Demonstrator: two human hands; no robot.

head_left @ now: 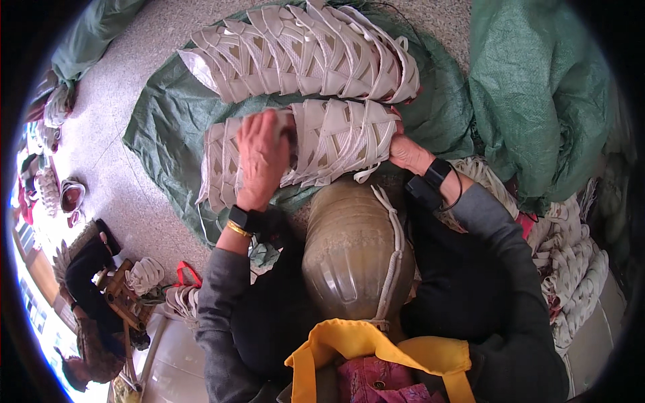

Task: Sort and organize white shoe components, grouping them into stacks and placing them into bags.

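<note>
Yellow strap [356, 338], both hands [260, 153] holding a row of nested pale shoe uppers [339, 140], green sacking [164, 144] beneath.

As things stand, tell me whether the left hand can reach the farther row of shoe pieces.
Probably yes: the farther row lies just beyond the left hand, and nothing visible blocks the way.

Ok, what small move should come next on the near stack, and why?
Perhaps the left hand should ease its part of the near stack rightward: a dark gap shows beside that hand, and the right hand is at the stack's right end.
</note>
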